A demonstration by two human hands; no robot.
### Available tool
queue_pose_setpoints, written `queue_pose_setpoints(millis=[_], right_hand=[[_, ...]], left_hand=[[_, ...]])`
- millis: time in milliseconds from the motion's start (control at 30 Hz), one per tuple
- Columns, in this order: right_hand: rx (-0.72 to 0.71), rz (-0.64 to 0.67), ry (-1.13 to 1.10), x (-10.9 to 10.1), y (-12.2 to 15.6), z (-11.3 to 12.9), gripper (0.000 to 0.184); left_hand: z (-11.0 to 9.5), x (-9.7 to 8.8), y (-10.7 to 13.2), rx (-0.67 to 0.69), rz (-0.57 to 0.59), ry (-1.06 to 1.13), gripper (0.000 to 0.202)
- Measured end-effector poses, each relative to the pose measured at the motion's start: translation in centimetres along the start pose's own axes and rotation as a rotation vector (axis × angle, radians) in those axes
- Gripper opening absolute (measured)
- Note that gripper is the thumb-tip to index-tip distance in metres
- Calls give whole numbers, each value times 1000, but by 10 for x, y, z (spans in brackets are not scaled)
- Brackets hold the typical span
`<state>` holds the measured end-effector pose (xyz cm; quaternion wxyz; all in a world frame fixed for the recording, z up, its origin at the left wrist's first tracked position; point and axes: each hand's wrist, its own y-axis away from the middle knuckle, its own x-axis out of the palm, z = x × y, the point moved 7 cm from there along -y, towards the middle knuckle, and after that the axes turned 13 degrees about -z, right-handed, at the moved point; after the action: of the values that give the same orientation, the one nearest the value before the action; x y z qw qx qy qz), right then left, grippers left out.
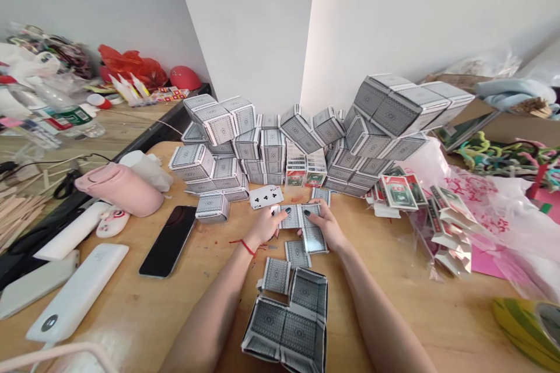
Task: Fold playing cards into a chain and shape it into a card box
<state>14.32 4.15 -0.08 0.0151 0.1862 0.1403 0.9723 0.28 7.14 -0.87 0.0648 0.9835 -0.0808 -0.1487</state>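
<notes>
Over the middle of the table, my left hand (266, 226) pinches a grey-backed playing card (289, 218), thumb on top. A second, folded-looking playing card (315, 236) is gripped by my right hand (331, 227), and the two cards meet edge to edge. Just below them lies another grey-backed card (297, 253). Closer to me are a card with folded edges (276, 275) and a joined block of folded cards (297, 329). A face-up card with club marks (265, 197) rests beyond my left hand. My fingertips under the cards are mostly hidden.
Stacked card blocks (219, 122) stand along the back, rising higher at the right (389, 105). Green-and-red card boxes (399, 191) lie to the right, near yellow tape (525, 326). A phone (168, 242), white power bank (79, 291) and pink case (120, 189) occupy the left.
</notes>
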Motion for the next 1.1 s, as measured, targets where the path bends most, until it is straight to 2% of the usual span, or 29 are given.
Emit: queue_pose_setpoints(millis=[267, 467, 567, 700, 867, 1000, 1100], right_hand=[[-2, -4, -2, 2, -1, -2, 40], [-59, -61, -52, -3, -3, 4, 41], [-79, -85, -75, -6, -4, 6, 42], [-86, -85, -84, -5, -4, 5, 42], [-55, -91, -65, -5, -4, 2, 41], [-45, -85, -74, -5, -3, 2, 40], [-53, -77, -79, -3, -2, 2, 40]], left_hand=[[-3, -1, 1, 9, -44, 22, 29], [2, -3, -1, -40, -27, 14, 50], [2, -9, -3, -25, -90, -49, 57], [-8, -16, -4, 94, -215, -152, 54], [-17, -16, -3, 214, -298, -426, 53], [-20, -14, -1, 279, -312, -794, 55], [-22, -13, 0, 288, -311, -950, 57]])
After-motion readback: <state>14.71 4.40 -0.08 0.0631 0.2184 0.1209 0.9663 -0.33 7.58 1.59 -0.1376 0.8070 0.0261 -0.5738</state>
